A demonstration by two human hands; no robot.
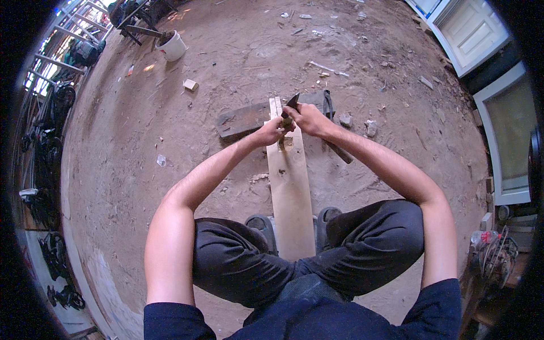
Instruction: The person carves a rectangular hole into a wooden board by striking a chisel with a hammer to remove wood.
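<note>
A long pale wooden board (289,198) runs away from me between my legs, its far end raised on a dark wooden block (242,120). Near that end a square-edged recess (288,144) is cut into its face. My left hand (273,131) is closed over what looks like a chisel (281,141), its lower end at the recess. Just beyond it, my right hand (311,120) grips a hammer (292,102) close to its dark metal head. The handle slants out under my right forearm. Both hands nearly touch, and fingers hide much of the chisel.
Around the board is a dirt floor with scattered chips and stones (370,128). A small wood offcut (190,85) and a white bucket (171,46) lie to the far left. White-framed panels (504,133) lean at right. Dark cables (48,130) hang at left.
</note>
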